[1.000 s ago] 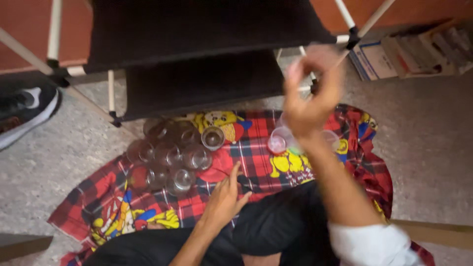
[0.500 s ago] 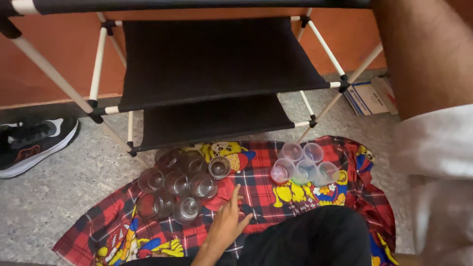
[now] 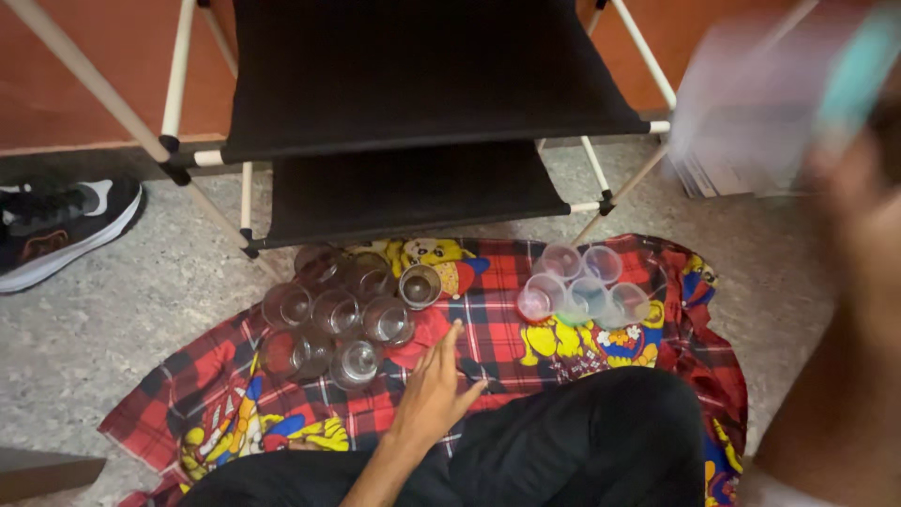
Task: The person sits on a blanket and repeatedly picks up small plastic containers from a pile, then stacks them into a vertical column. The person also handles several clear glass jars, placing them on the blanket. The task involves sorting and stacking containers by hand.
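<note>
Left hand (image 3: pixel 434 390) flat on red plaid cloth (image 3: pixel 488 310), beside clear glasses (image 3: pixel 336 314).

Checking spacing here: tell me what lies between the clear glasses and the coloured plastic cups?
In the head view, only red plaid cloth separates the glasses from the cups.

So there's a cloth (image 3: pixel 582 361) spread on the floor (image 3: pixel 103 319) in front of a two-tier fabric rack (image 3: pixel 404 113). Glass tumblers (image 3: pixel 338 310) cluster on its left half, plastic cups (image 3: pixel 577 296) on the right. Left hand (image 3: pixel 434 390) rests between them (nearer the tumblers). A shoe (image 3: pixel 56 230) sits far left, probably boxes (image 3: pixel 727 164) behind right.
</note>
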